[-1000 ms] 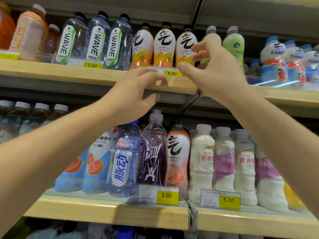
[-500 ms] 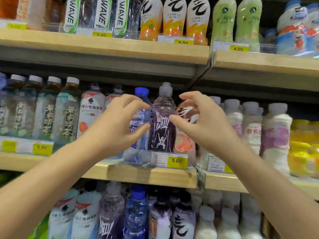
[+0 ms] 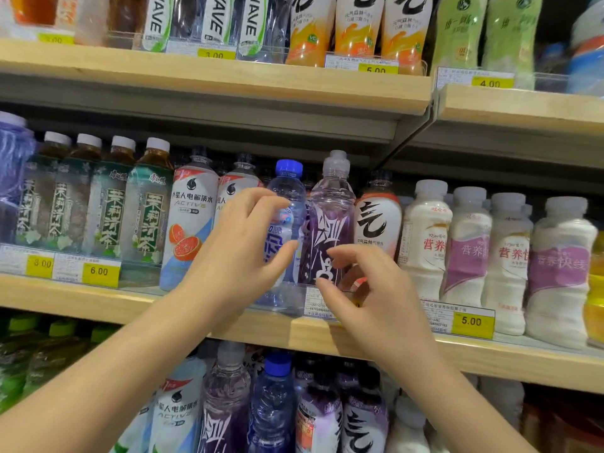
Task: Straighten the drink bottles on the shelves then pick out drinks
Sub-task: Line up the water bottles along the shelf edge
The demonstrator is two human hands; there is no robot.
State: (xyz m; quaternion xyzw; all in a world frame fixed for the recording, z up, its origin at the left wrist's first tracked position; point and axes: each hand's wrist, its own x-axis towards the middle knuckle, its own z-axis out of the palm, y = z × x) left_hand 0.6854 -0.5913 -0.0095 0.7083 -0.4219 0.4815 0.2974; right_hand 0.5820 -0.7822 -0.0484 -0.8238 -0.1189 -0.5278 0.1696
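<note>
On the middle shelf a clear blue-capped bottle stands beside a taller purple bottle. My left hand hovers in front of the blue-capped bottle, thumb and fingers spread around its label. My right hand is lower, fingers curled apart at the purple bottle's base and over the price tag. Neither hand clearly grips anything. A white and orange bottle stands right of the purple one, its lower part hidden by my right hand.
Green tea bottles and white electrolyte bottles fill the shelf to the left, white milk-drink bottles the right. The upper shelf carries water and juice bottles. More bottles stand on the shelf below.
Both hands came down from the upper shelf's edge to the middle shelf. In the last half second my left hand shifted onto the blue-capped bottle and my right hand dropped lower.
</note>
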